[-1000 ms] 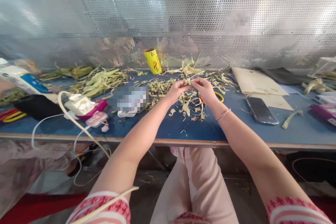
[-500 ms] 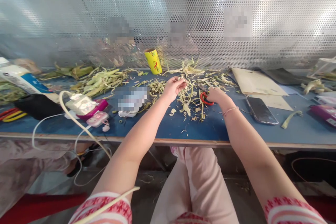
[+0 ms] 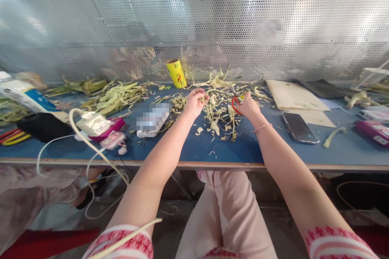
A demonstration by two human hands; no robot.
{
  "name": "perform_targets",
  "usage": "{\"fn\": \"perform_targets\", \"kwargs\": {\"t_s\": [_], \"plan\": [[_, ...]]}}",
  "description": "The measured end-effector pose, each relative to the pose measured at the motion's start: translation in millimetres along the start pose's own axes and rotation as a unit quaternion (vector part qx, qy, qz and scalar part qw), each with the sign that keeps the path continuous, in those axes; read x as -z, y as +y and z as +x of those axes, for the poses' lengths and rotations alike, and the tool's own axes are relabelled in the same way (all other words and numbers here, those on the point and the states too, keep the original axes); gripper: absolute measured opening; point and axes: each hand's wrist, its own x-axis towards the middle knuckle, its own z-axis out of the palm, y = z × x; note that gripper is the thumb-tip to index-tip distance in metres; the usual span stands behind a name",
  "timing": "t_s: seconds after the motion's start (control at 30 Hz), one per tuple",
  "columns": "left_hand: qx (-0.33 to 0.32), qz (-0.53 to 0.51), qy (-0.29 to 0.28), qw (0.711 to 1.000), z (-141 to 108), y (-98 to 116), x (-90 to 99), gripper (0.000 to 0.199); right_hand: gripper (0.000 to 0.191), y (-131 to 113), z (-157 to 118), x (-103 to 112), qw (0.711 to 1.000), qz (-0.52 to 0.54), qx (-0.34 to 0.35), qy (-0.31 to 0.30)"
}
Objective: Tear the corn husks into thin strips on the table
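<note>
My left hand (image 3: 195,102) is closed around a small bit of pale green plant matter (image 3: 203,99), over the middle of the blue table. To its right my right hand (image 3: 248,105) grips red-handled scissors (image 3: 236,106), whose blades point up and to the left. Between and below the hands lie scattered pale plant trimmings (image 3: 214,119). A pile of longer green stalks and leaves (image 3: 117,96) lies to the left of my left hand. Behind the hands a yellow cardboard tube (image 3: 176,75) stands slightly tilted.
A phone (image 3: 300,128) and beige cardboard (image 3: 296,96) lie at right. At left are a white power adapter (image 3: 94,123) with cables, a black pouch (image 3: 44,125) and a bottle (image 3: 27,94). A perforated metal panel (image 3: 182,16) rises behind the table (image 3: 194,149).
My left hand has moved slightly left and now has a small bit in its fingers. My right hand has lifted and turned the scissors upward. The view has shifted a little.
</note>
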Motion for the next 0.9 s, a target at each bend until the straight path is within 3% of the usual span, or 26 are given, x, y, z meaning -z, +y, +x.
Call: {"fn": "perform_targets", "kwargs": {"t_s": [0.13, 0.27, 0.4, 0.57, 0.7, 0.9], "plan": [[-0.014, -0.035, 0.021, 0.999, 2.1, 0.2, 1.4, 0.018, 0.063, -14.0, -3.9, 7.7, 0.982, 0.179, 0.009, 0.057], [-0.042, -0.073, 0.037, 0.996, 6.6, -0.2, 5.6, 0.019, 0.063, -23.3, -8.6, 0.9, 0.951, 0.301, 0.070, 0.007], [-0.058, -0.083, 0.047, 0.994, 11.7, -1.1, 8.5, 0.020, 0.059, -28.4, -15.8, -12.5, 0.932, 0.340, 0.105, -0.071], [-0.071, -0.092, 0.059, 0.991, 16.7, 1.0, 10.8, 0.017, 0.044, -40.0, -28.3, -17.6, 0.906, 0.383, 0.096, -0.149], [-0.093, -0.102, 0.061, 0.989, 16.7, 1.1, 9.5, 0.015, 0.043, -49.6, -38.4, -15.4, 0.896, 0.403, 0.101, -0.158], [-0.108, -0.025, -0.001, 0.994, 1.7, -3.2, -4.5, 0.011, 0.053, -55.1, -41.2, -23.4, 0.873, 0.457, 0.095, -0.145]]}}
